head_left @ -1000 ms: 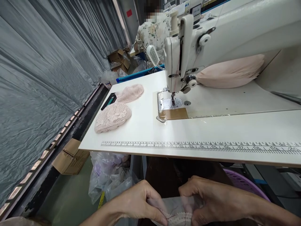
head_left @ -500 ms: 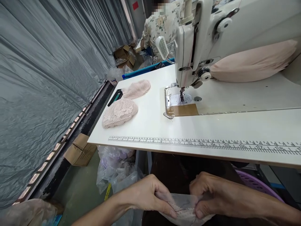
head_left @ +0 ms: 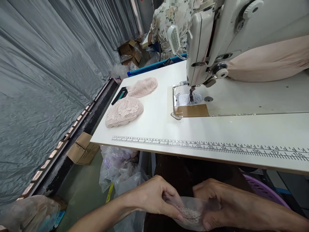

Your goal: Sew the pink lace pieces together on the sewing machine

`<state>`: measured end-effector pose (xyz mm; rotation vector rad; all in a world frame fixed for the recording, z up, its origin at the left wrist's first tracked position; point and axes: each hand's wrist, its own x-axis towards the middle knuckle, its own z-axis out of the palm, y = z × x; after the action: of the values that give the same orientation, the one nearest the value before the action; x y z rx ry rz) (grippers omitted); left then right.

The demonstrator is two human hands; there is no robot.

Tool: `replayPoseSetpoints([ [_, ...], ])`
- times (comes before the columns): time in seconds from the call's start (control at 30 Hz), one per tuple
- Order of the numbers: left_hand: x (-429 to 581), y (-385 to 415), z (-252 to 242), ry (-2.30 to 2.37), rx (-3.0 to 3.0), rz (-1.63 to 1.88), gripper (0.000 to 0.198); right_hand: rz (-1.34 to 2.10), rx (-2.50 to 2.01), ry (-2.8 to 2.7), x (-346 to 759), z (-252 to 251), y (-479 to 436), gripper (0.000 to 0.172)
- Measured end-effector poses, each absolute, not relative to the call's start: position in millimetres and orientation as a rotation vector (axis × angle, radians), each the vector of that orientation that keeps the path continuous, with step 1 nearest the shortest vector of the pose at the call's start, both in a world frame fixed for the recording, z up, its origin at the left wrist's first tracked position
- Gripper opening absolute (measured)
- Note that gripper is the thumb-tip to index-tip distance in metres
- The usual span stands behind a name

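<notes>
Two hands hold the lace (head_left: 190,213) low over the lap, below the near edge of the desk (head_left: 154,125). The left hand (head_left: 161,198) pinches one side between thumb and fingers, and the right hand (head_left: 220,204) pinches the other, with sheer cloth (head_left: 194,202) spanning the grip. The lace is off the machine (head_left: 200,48), well apart from its foot (head_left: 191,95), so handling rather than stitching seems in hand; whether its seam is complete is too small to tell. On the desk, a domed piece (head_left: 124,111) and a longer piece (head_left: 145,87) lie untouched; whether they are finished or waiting cannot be told. A pink bundle (head_left: 267,61) rests under the machine's arm.
</notes>
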<state>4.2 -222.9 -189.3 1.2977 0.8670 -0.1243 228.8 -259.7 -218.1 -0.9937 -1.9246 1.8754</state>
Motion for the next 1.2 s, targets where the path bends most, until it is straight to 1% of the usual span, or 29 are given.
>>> replayPoseSetpoints([
  [0.1,4.5,-222.9,-189.9,0.885,1.319,-0.110,0.022,1.903,-0.989,-1.853,224.6,-216.5,-258.7,0.020],
  [0.33,5.3,-223.6,-191.7,0.860,1.378,-0.059,0.022,1.947,-1.007,-1.815,224.3,-220.9,-260.2,0.029],
  [0.4,6.6,-224.8,-191.2,0.867,1.350,-0.029,0.024,1.968,-0.997,-1.786,222.4,-222.7,-261.1,0.032],
  [0.57,4.8,-227.9,-191.3,0.939,1.306,0.049,0.039,1.979,-1.107,-1.706,223.8,-219.5,-262.9,0.029],
  [0.63,4.0,-229.2,-193.7,1.016,1.310,0.055,0.041,1.957,-1.182,-1.697,227.0,-216.3,-263.8,0.029],
  [0.73,5.5,-231.8,-198.4,1.079,1.302,0.071,0.036,1.951,-1.210,-1.676,231.8,-213.2,-265.0,0.030],
  [0.87,9.1,-235.8,-203.8,1.067,1.216,0.224,0.032,1.960,-1.172,-1.618,236.0,-212.7,-265.9,0.032],
  [0.97,10.1,-238.5,-206.6,1.055,1.153,0.262,0.036,1.925,-1.183,-1.621,236.3,-212.6,-266.7,0.035],
  [1.2,13.0,-243.5,-206.3,0.979,0.998,0.225,0.048,1.947,-1.234,-1.570,237.5,-210.3,-267.8,0.041],
])
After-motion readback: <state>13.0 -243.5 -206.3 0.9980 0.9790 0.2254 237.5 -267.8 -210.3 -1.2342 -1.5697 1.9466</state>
